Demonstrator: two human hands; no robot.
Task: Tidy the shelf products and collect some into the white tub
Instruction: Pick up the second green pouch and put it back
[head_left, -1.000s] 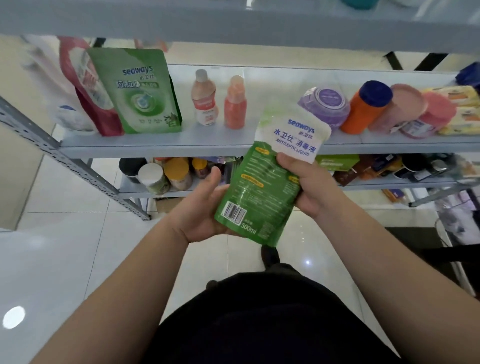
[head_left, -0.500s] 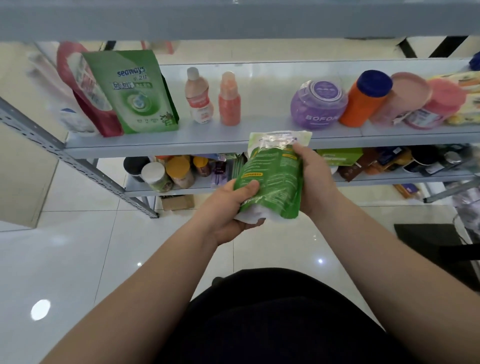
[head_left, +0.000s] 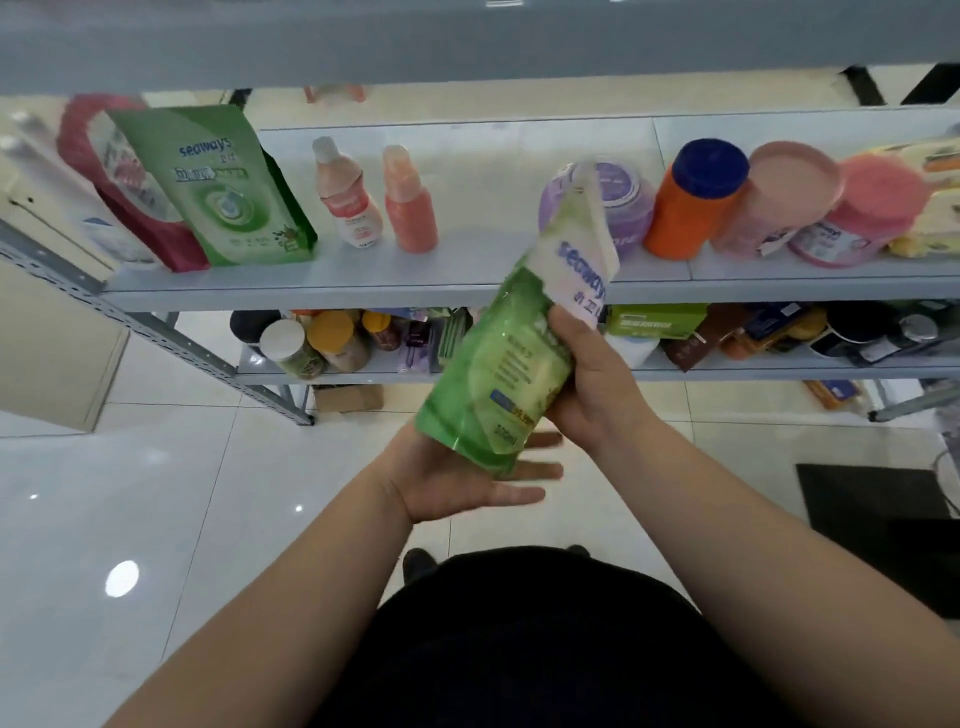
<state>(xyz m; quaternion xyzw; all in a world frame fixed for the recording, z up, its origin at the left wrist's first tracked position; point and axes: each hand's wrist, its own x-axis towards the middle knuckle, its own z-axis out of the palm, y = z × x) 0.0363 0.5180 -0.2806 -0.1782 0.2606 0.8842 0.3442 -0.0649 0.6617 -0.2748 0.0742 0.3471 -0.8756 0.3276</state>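
Observation:
My right hand (head_left: 597, 384) grips a green and white seaways pouch (head_left: 509, 358) by its right side, in front of the grey shelf (head_left: 363, 291). The pouch stands nearly upright, its white top tilted to the right. My left hand (head_left: 467, 478) lies palm up with straight fingers under the pouch's bottom edge. A second, larger green seaways pouch (head_left: 218, 187) stands on the shelf at the left. No white tub is in view.
On the shelf stand a red pouch (head_left: 119, 176), two pinkish bottles (head_left: 348, 197), a purple jar (head_left: 618, 202), an orange bottle with a blue cap (head_left: 691, 202) and pink tubs (head_left: 841, 213). A lower shelf (head_left: 779, 369) holds jars and boxes. White floor tiles lie below.
The pouch has been turned from its back and bottom view to nearly upright with its front showing. My left hand let go of it and now lies flat beneath it.

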